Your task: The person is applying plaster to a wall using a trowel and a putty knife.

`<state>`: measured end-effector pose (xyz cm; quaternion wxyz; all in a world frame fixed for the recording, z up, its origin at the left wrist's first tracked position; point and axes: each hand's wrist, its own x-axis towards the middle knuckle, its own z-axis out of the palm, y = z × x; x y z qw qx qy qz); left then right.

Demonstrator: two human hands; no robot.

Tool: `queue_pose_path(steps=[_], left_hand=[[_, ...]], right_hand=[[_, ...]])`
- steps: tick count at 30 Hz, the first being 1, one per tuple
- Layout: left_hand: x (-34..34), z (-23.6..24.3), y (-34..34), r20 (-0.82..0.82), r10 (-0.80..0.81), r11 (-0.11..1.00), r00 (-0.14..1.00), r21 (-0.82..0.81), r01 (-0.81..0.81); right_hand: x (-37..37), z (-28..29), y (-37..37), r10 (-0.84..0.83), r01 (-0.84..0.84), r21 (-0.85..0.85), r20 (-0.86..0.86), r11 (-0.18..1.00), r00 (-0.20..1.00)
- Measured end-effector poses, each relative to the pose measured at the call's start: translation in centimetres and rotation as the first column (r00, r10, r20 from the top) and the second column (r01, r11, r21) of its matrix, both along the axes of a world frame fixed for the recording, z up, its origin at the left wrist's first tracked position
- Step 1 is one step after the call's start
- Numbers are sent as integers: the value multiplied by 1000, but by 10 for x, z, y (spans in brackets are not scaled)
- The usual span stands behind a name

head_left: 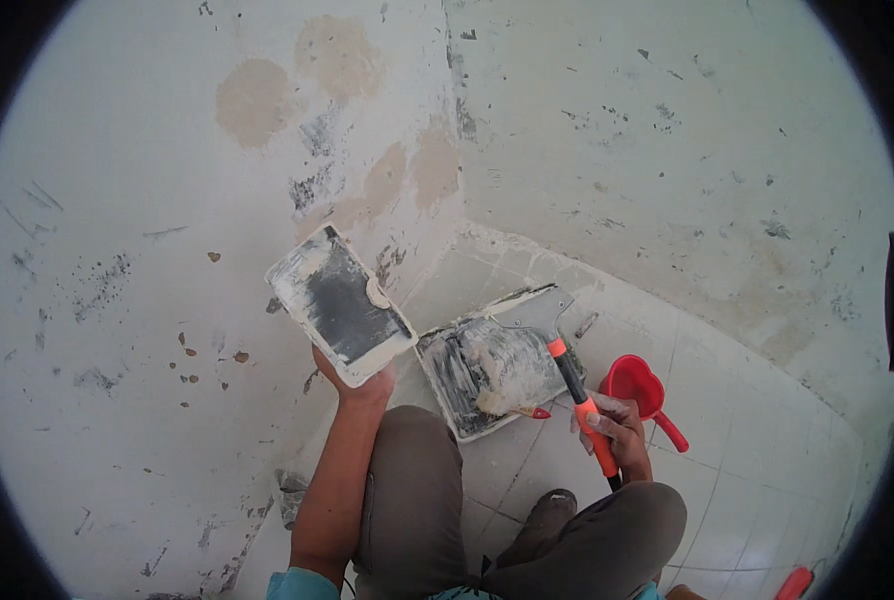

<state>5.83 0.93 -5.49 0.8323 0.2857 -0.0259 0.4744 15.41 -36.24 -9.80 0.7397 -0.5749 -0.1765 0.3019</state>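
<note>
My left hand is closed on the lower end of a small rectangular plaster tray, dark inside with a putty-smeared white rim. It holds the tray tilted up near the left wall, with a lump of putty at its right edge. My right hand grips a long-handled scraper by its orange and black handle. The scraper's wide metal blade hangs over a larger tray on the floor. Pale putty coats that tray's inside. A brush with a red handle tip lies across its near edge.
A red scoop with a handle stands on the floor tiles beside my right hand. Patched, stained walls meet in a corner ahead. My bent knees are close below the trays. A red object lies at the lower right.
</note>
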Motion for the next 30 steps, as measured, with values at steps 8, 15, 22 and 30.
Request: queue_pose_path(steps=[8, 15, 22, 30], left_hand=[[15, 8, -10, -327, 18, 1000, 945, 1, -19], [26, 8, -24, -453, 351, 936, 820, 174, -305], [26, -8, -16, -423, 584, 802, 693, 436, -409], [30, 7, -38, -371, 768, 621, 522, 631, -465]], right_hand=[[-9, 11, 13, -176, 184, 9, 335, 983, 925], [1, 59, 37, -2, 221, -132, 854, 966, 521], [1, 102, 38, 129, 251, -260, 888, 932, 442], [4, 105, 39, 103, 225, -189, 934, 956, 343]])
